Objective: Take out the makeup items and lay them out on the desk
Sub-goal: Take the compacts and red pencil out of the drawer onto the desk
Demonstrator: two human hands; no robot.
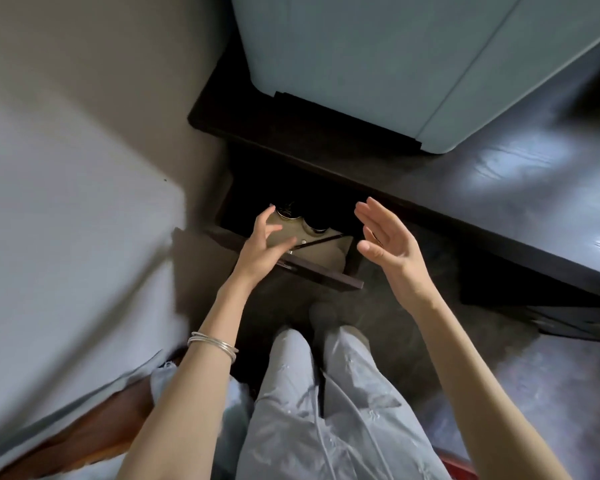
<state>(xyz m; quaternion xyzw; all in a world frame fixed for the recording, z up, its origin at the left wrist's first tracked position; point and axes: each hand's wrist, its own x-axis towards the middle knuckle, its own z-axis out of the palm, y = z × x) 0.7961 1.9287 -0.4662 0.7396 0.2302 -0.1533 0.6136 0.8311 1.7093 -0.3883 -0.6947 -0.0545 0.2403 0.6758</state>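
Both your forearms reached forward and down toward the open drawer (326, 252) at 12 o'clock, under the edge of the dark tabletop (520, 188).

Left hand (265, 242): extended over the drawer's left half, fingers spread and loosely curved, thumb apart; whether it touched anything could not be told. Thin silver bangles (213, 344) sat on that forearm.

Right hand (385, 237): raised at 1 o'clock, palm turned inward, fingers straight and relaxed, holding nothing, clear of the drawer.

Makeup items, in the drawer: two round jars (302, 218) side by side just beyond your left fingertips; a slim dark pencil (317, 242) lying slantwise on the pale drawer floor nearer you.

Surroundings: a pale blue cabinet (378, 57) above the tabletop at 12 o'clock; a grey wall (66, 168) at 9 o'clock; your light trousers (326, 410) at 6 o'clock.
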